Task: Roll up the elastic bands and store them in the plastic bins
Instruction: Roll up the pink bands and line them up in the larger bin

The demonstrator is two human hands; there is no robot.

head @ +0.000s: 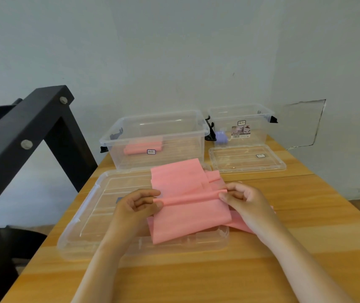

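Left hand (138,206) and right hand (245,200) each pinch band (187,217) roll ends over lid (82,226); bare table (316,215) at right; label (151,152) on bin (174,136) unreadable

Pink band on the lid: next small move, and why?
Probably turn the roll one more turn along the flat pink band. The left hand and right hand pinch its ends, the roll is thin, and much of the band lies flat on the clear lid. A finished pink roll sits in the large bin.

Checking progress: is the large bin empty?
Not empty: a rolled pink band lies inside the large bin, seen through its clear wall.
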